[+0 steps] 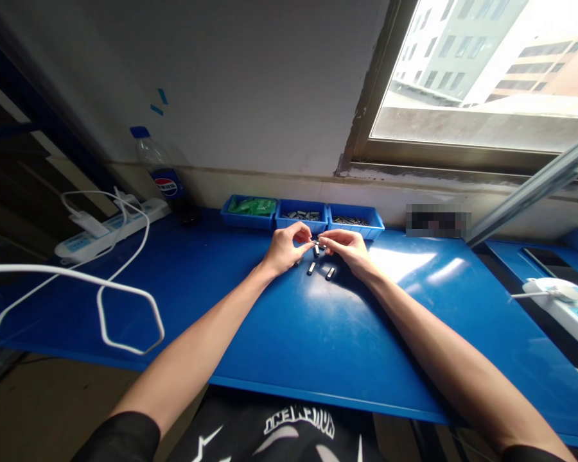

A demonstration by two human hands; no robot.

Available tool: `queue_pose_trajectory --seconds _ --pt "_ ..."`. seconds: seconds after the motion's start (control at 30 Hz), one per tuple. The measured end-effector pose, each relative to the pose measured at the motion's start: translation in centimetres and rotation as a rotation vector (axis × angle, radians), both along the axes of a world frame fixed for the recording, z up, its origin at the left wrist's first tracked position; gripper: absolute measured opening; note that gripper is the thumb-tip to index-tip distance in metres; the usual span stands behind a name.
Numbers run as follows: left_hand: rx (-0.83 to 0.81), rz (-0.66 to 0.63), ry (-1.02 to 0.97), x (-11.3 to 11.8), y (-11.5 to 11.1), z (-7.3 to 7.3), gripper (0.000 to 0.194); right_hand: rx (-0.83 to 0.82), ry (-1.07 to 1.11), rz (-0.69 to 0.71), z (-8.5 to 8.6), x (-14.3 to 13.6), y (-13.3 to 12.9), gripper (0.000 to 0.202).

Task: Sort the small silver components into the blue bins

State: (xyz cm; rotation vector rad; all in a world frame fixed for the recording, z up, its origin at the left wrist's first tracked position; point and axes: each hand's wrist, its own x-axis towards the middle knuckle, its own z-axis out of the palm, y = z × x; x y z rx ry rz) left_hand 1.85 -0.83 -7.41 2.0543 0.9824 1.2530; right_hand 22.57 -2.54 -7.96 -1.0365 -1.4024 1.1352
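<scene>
My left hand and my right hand meet over the blue table, fingertips almost touching. Thumb and fingers of each are pinched together. Whatever they hold is too small and too hidden to name; a bit of dark and shiny material shows between them. Just below lie small black oblong pieces with pale tops: one piece in front of the left fingertips, another piece nearer the right wrist. A third piece stands right under the fingertips. Part of one more dark piece shows beside my left hand.
Behind my hands stand a blue bin with green plastic, a bin of grey parts and a bin of small metal parts. A cola bottle, power strip and looping white cable are left; another power strip is right.
</scene>
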Motion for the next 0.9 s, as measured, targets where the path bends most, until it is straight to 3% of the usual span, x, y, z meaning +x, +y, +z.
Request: queue_pose_trajectory --seconds 0.23,0.43,0.57,0.7,0.9 --pt "-0.017 -0.036 0.024 0.1 0.2 -0.2 0.017 -0.035 -0.006 0.018 0.0 0.1 0.1 0.041" --pt "0.088 -0.030 0.221 -0.6 0.6 0.1 0.014 0.073 0.145 -0.268 -0.6 0.5 0.2 0.036" --pt "0.188 -0.181 0.333 -0.2 -0.3 0.6 0.014 0.075 0.202 -0.285 -0.7 0.9 0.3 0.043" --pt "0.236 -0.341 0.388 1.2 -1.7 0.5 0.019 0.073 0.198 -0.280 -0.8 1.1 0.3 0.037" --pt "0.243 -0.355 0.449 1.8 -1.7 -0.7 0.017 0.053 0.183 -0.305 -0.7 0.9 0.3 0.032"
